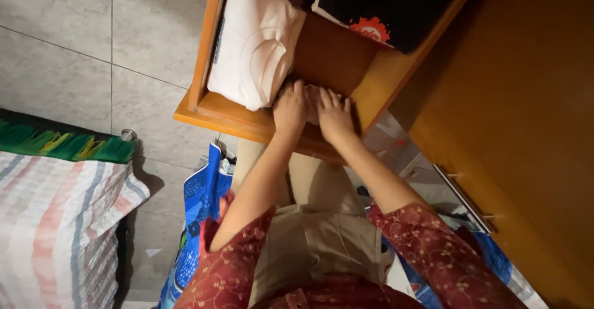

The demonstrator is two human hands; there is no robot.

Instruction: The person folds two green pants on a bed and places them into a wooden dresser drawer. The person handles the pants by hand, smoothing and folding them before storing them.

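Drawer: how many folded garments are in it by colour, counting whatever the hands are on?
White or cream: 2, a folded shirt and a small pale folded piece under the left hand and right hand
Black: 1, a folded shirt with a red print
Total: 3 in the wooden drawer

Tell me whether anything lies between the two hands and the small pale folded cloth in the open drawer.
Nothing visible does. The left hand and right hand already rest on the small pale cloth in the wooden drawer, just right of the folded white shirt.
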